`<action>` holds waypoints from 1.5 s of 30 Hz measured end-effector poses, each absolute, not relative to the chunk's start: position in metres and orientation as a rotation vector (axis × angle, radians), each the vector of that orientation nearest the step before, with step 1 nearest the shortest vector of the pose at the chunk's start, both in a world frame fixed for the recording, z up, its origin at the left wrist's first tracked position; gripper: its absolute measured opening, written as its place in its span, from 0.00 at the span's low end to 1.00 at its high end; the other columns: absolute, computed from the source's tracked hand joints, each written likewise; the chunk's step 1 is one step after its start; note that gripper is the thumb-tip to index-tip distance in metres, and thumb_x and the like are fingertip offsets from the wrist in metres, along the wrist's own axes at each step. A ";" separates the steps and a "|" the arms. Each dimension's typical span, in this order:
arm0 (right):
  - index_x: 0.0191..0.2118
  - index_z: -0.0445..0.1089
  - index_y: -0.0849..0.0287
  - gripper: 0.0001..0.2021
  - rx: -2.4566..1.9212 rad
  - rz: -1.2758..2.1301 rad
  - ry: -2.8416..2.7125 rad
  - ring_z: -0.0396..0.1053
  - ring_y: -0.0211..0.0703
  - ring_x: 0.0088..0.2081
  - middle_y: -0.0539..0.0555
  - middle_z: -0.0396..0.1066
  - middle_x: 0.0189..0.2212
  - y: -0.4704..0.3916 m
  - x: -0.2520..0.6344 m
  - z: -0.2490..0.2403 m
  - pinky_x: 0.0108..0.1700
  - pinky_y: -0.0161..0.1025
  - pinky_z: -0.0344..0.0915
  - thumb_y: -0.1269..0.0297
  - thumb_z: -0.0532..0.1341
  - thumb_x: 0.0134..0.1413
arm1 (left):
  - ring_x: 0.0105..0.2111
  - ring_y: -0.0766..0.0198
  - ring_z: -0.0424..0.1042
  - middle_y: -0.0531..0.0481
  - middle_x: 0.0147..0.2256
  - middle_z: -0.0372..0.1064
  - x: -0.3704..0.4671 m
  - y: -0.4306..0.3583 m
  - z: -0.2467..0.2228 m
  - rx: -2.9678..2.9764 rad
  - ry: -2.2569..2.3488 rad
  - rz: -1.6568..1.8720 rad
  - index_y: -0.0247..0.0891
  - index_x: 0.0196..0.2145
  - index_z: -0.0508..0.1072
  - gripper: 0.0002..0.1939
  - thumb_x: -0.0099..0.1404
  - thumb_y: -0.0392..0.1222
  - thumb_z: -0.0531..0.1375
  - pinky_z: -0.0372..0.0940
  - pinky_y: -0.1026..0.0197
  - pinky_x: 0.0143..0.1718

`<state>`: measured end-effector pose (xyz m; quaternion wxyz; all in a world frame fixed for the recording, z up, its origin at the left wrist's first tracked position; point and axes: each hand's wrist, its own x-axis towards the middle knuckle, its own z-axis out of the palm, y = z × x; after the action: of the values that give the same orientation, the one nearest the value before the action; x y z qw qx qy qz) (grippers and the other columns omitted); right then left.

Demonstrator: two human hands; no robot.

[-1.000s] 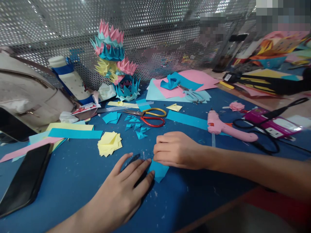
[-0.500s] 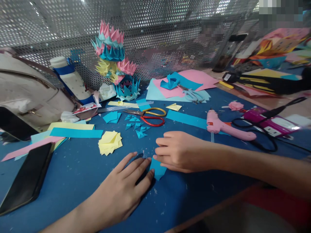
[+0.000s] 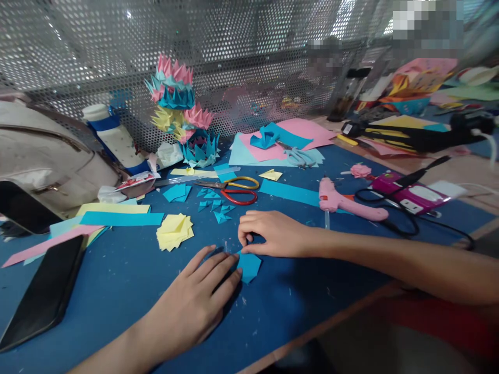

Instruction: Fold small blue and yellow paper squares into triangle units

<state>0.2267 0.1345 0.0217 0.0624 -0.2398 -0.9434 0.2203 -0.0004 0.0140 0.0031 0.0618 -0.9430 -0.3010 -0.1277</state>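
A small folded piece of blue paper (image 3: 250,266) lies flat on the blue table between my two hands. My left hand (image 3: 197,293) rests palm down with fingers stretched and apart, its thumb tip and a fingertip touching the paper's left edge. From the other side, my right hand (image 3: 268,234) has its fingers curled and its thumb and fingertips pinched at the paper's top edge. Beyond the hands are small blue paper triangles (image 3: 222,214), scissors with red and yellow handles (image 3: 238,196), and a stack of yellow paper pieces (image 3: 174,231).
On the right lie a pink glue gun (image 3: 346,202) and a purple power strip (image 3: 409,192) with black cable. At left are a black phone (image 3: 41,291), paper strips (image 3: 122,218), a bottle (image 3: 113,135) and a bag (image 3: 42,150). Folded-paper crowns (image 3: 175,98) stand behind.
My right hand has drawn slightly up off the blue paper, so more of it shows. My left hand stays nearly in place. The camera view has shifted a little.
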 end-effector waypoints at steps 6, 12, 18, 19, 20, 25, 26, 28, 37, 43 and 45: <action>0.33 0.71 0.58 0.04 -0.698 0.688 -2.816 0.66 0.39 0.38 0.49 0.71 0.32 0.130 0.225 0.019 0.38 0.35 0.57 0.67 0.65 0.58 | 0.56 0.51 0.68 0.38 0.56 0.70 -0.001 0.014 0.001 -2.851 -0.870 -0.460 0.29 0.57 0.70 0.19 0.73 0.30 0.47 0.62 0.42 0.61; 0.35 0.73 0.57 0.05 -0.468 0.497 -2.774 0.66 0.40 0.38 0.49 0.74 0.34 0.127 0.227 0.012 0.39 0.36 0.58 0.67 0.61 0.63 | 0.53 0.52 0.71 0.38 0.53 0.72 -0.001 0.014 0.002 -2.849 -0.817 -0.536 0.28 0.55 0.71 0.18 0.74 0.30 0.47 0.65 0.46 0.59; 0.35 0.72 0.58 0.09 -0.216 0.105 -2.849 0.62 0.42 0.39 0.52 0.73 0.37 0.126 0.230 0.012 0.37 0.40 0.54 0.64 0.57 0.67 | 0.56 0.49 0.68 0.37 0.56 0.69 -0.002 0.014 0.002 -2.878 -0.940 -0.468 0.29 0.57 0.69 0.21 0.69 0.29 0.50 0.64 0.41 0.60; 0.35 0.72 0.58 0.10 -0.174 0.063 -2.868 0.61 0.42 0.39 0.52 0.72 0.37 0.127 0.231 0.014 0.37 0.41 0.53 0.64 0.57 0.67 | 0.56 0.48 0.68 0.37 0.56 0.69 -0.002 0.014 0.002 -2.885 -0.945 -0.450 0.29 0.58 0.69 0.21 0.69 0.30 0.50 0.63 0.40 0.60; 0.34 0.72 0.58 0.10 -0.137 0.041 -2.888 0.60 0.42 0.38 0.52 0.72 0.36 0.129 0.232 0.016 0.37 0.41 0.52 0.63 0.57 0.67 | 0.57 0.48 0.67 0.37 0.57 0.68 -0.002 0.014 0.002 -2.890 -0.944 -0.436 0.29 0.58 0.68 0.21 0.70 0.30 0.51 0.62 0.39 0.60; 0.34 0.77 0.56 0.12 -0.017 0.151 -2.965 0.59 0.42 0.36 0.52 0.70 0.31 0.142 0.238 0.032 0.35 0.42 0.50 0.62 0.58 0.67 | 0.58 0.50 0.67 0.40 0.58 0.69 -0.003 0.016 0.004 -2.903 -0.914 -0.369 0.29 0.61 0.65 0.22 0.71 0.32 0.50 0.56 0.40 0.64; 0.34 0.77 0.55 0.12 -0.012 0.187 -2.982 0.59 0.42 0.35 0.51 0.69 0.30 0.144 0.240 0.035 0.35 0.42 0.51 0.62 0.58 0.67 | 0.58 0.51 0.66 0.40 0.58 0.68 -0.004 0.016 0.005 -2.907 -0.907 -0.352 0.29 0.62 0.65 0.23 0.71 0.32 0.50 0.55 0.41 0.64; 0.32 0.78 0.56 0.13 -0.032 0.238 -3.001 0.59 0.41 0.35 0.51 0.69 0.28 0.148 0.242 0.039 0.36 0.41 0.52 0.64 0.59 0.66 | 0.59 0.51 0.66 0.39 0.59 0.67 -0.004 0.017 0.007 -2.916 -0.893 -0.324 0.28 0.62 0.64 0.23 0.71 0.32 0.50 0.53 0.41 0.65; 0.40 0.77 0.60 0.08 -0.309 0.867 -2.868 0.70 0.37 0.36 0.52 0.75 0.34 0.160 0.240 0.034 0.40 0.34 0.62 0.64 0.61 0.64 | 0.61 0.51 0.62 0.42 0.58 0.66 0.000 0.017 0.008 -2.937 -0.988 -0.255 0.33 0.67 0.57 0.26 0.74 0.39 0.50 0.48 0.39 0.68; 0.39 0.76 0.62 0.08 -0.140 1.239 -2.866 0.70 0.35 0.36 0.52 0.74 0.34 0.172 0.242 0.031 0.40 0.31 0.64 0.62 0.66 0.60 | 0.64 0.55 0.58 0.42 0.64 0.59 0.001 0.017 0.008 -2.991 -0.974 -0.220 0.33 0.68 0.54 0.26 0.77 0.41 0.48 0.43 0.41 0.70; 0.37 0.77 0.62 0.09 -0.084 1.241 -2.866 0.70 0.36 0.37 0.53 0.74 0.34 0.174 0.242 0.029 0.41 0.32 0.64 0.61 0.65 0.61 | 0.64 0.55 0.59 0.43 0.63 0.61 0.003 0.016 0.009 -2.999 -1.005 -0.231 0.35 0.68 0.54 0.26 0.77 0.44 0.49 0.43 0.41 0.70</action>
<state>0.2416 0.1737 0.0291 0.0085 -0.0270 -0.9174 0.3971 0.0026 0.0165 0.0086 -0.0151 -0.9455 -0.3169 -0.0728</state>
